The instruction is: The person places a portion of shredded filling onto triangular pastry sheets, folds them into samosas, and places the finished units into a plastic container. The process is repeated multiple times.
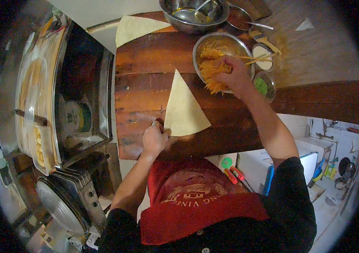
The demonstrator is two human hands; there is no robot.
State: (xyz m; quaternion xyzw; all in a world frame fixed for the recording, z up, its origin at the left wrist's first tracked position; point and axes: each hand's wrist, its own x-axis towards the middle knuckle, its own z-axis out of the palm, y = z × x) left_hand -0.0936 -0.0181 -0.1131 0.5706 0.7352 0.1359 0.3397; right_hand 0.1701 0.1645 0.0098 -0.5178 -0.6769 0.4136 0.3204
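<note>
A thin, pale yellow triangle of dough lies on the wooden board, its point facing away from me. Beside its lower left corner is my left hand, fingers curled in and the thumb side at the dough's edge; whatever they may hold is hidden. My right hand reaches into a metal bowl at the back right. Its fingers are closed on orange shreds, some of which hang over the bowl's near rim. Wooden chopsticks stick out past the bowl's right side.
Another dough sheet lies on the board's far left. Behind stands a large metal bowl with a ladle. Right of the shreds are a brush, a white-filled bowl and chopped greens. A griddle appliance stands lower left.
</note>
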